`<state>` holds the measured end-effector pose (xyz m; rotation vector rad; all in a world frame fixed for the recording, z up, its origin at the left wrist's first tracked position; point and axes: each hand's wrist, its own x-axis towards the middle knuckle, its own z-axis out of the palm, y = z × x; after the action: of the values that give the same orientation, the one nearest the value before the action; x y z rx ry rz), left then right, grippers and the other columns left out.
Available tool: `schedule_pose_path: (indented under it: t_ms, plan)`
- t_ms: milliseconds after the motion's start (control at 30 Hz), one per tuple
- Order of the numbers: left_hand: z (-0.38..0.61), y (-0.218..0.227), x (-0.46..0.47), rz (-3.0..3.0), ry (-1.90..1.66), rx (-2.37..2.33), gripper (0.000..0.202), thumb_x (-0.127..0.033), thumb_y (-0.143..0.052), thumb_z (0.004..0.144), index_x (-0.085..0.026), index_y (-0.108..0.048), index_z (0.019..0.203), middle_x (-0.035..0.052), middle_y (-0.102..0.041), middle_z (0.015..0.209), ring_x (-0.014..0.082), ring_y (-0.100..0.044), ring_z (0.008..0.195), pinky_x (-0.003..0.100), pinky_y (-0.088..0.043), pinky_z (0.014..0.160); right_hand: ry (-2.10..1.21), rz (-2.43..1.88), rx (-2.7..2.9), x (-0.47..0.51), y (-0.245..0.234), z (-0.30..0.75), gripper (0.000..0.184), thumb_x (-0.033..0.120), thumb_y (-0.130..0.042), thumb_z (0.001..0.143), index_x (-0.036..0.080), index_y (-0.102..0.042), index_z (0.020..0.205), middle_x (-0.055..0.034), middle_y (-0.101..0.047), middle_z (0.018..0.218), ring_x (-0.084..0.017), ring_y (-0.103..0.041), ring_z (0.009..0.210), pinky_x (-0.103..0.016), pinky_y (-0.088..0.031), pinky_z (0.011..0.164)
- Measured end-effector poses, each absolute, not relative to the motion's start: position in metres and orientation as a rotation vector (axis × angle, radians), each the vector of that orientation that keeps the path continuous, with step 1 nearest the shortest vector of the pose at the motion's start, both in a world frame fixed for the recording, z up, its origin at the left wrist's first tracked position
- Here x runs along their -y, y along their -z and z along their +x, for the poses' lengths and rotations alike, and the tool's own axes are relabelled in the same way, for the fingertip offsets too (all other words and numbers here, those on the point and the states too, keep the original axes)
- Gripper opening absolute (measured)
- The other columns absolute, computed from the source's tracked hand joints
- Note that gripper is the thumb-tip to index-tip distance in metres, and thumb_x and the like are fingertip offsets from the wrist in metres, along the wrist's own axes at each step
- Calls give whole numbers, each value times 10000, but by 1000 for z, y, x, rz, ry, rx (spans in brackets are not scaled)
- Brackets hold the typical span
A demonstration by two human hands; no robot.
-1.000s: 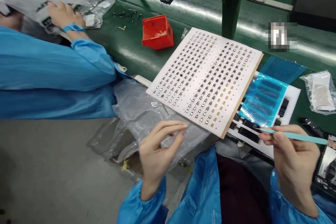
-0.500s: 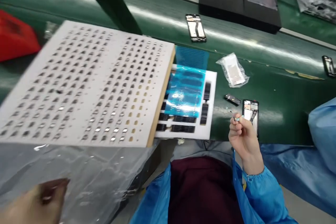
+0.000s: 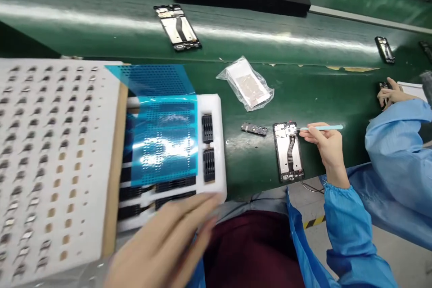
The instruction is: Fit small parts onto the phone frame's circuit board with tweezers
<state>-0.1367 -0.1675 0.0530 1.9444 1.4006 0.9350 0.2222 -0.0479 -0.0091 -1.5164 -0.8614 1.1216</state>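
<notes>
My right hand (image 3: 326, 144) is closed on light blue tweezers (image 3: 320, 128), whose tip rests at the top edge of a black phone frame (image 3: 288, 153) lying on the green belt (image 3: 236, 40). My left hand (image 3: 162, 245), blurred and with fingers stretched out, hovers over the near edge of a white foam tray (image 3: 212, 108) that holds black parts under a blue perforated film (image 3: 162, 139). A white board (image 3: 50, 162) with rows of small metal parts lies at the left, overlapping the foam tray.
A small black part (image 3: 254, 129) and a clear bag (image 3: 248, 83) lie on the belt beside the phone frame. Other phone frames (image 3: 177, 27) (image 3: 384, 49) sit farther back. Another person's hand (image 3: 391, 94) and blue sleeve (image 3: 398, 144) are at the right.
The view has swung to the right. My right hand brought the tweezers down to the phone frame's top edge. My left hand rose from the plastic bag to the foam tray's near edge.
</notes>
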Motion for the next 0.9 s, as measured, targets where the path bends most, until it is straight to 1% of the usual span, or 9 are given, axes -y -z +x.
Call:
schedule_pose_path:
  t_ms: [100, 133, 167, 233, 333, 500, 700, 900]
  plan:
    - [-91, -58, 108, 2396, -767, -1026, 287, -152, -587, 1066, -198, -755, 1294, 90, -803, 1255, 266, -758, 1032, 377, -595, 898, -1177, -1509, 910, 32, 11, 220, 372, 447, -981, 788, 141, -816, 919, -103, -849, 871, -249, -865, 843, -222, -703, 714]
    - [-76, -57, 87, 2494, -748, -974, 266, -130, -557, 1081, -156, -741, 1272, 111, -797, 1229, 273, -738, 1038, 392, -599, 894, -1190, -1514, 916, 29, 10, 218, 385, 462, -987, 777, 146, -820, 918, -108, -852, 887, -257, -866, 848, -235, -710, 720]
    - [-63, -54, 67, 2571, -695, -959, 261, -105, -535, 1086, -126, -730, 1259, 125, -789, 1225, 288, -719, 1068, 418, -602, 919, -1205, -1522, 917, 26, 10, 217, 394, 476, -992, 768, 150, -823, 910, -114, -855, 904, -263, -866, 854, -245, -715, 727]
    - [-43, -45, 34, 2678, -607, -956, 266, -79, -516, 1082, -100, -724, 1246, 135, -780, 1220, 316, -686, 1098, 460, -606, 933, -1234, -1541, 905, 23, 9, 215, 407, 501, -995, 758, 157, -826, 895, -121, -857, 912, -269, -866, 859, -252, -720, 737]
    - [-27, -27, 1, 2718, -526, -961, 269, -96, -509, 1089, -98, -728, 1246, 133, -764, 1214, 322, -663, 1087, 469, -601, 924, -1292, -1548, 892, 22, 8, 214, 416, 519, -990, 753, 169, -824, 902, -113, -852, 861, -266, -866, 852, -249, -720, 741]
    - [-20, -6, -15, 2684, -442, -964, 275, -128, -495, 1106, -122, -736, 1238, 107, -753, 1134, 289, -652, 974, 436, -567, 842, -1350, -1555, 875, 20, 8, 214, 391, 499, -973, 770, 171, -815, 910, -108, -850, 842, -256, -865, 850, -248, -721, 761]
    - [-18, -1, -15, 2627, -432, -952, 273, -126, -505, 1100, -126, -731, 1254, 97, -751, 1139, 280, -639, 970, 412, -537, 845, -1385, -1561, 854, 18, 6, 209, 351, 444, -968, 774, 160, -805, 900, -114, -848, 836, -255, -865, 850, -233, -717, 745]
    - [-22, -2, -13, 2570, -480, -945, 289, -128, -494, 1110, -102, -727, 1280, 102, -768, 1173, 282, -652, 1000, 418, -532, 881, -1336, -1556, 836, 21, 7, 205, 318, 416, -957, 778, 163, -797, 885, -97, -843, 807, -243, -861, 807, -233, -719, 725]
